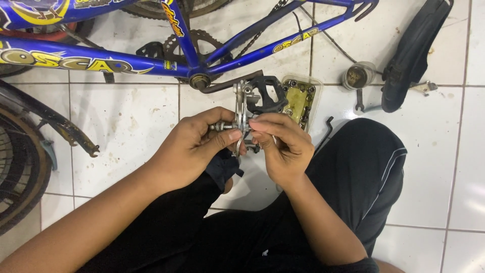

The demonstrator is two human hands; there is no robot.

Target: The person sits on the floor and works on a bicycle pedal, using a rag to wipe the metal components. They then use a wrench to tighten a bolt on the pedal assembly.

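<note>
My left hand [194,146] and my right hand [283,144] meet over my lap, both gripping a small silver metal bicycle part [241,108], a bracket with a bolt sticking out to the left. The left thumb and fingers pinch the bolt end. Fingertips of the right hand pinch the part's lower right side. Just behind the part sits a black pedal [268,93] on a crank arm of the blue bicycle frame [101,58], which lies on its side on the white tiled floor [126,126].
A clear plastic tray [302,98] of nuts and bolts lies beside the pedal. A small round tin [357,76], a spanner [359,101] and a black saddle [411,50] lie at upper right. A wheel with mudguard [30,146] fills the left edge. My black-trousered legs [353,172] are folded below.
</note>
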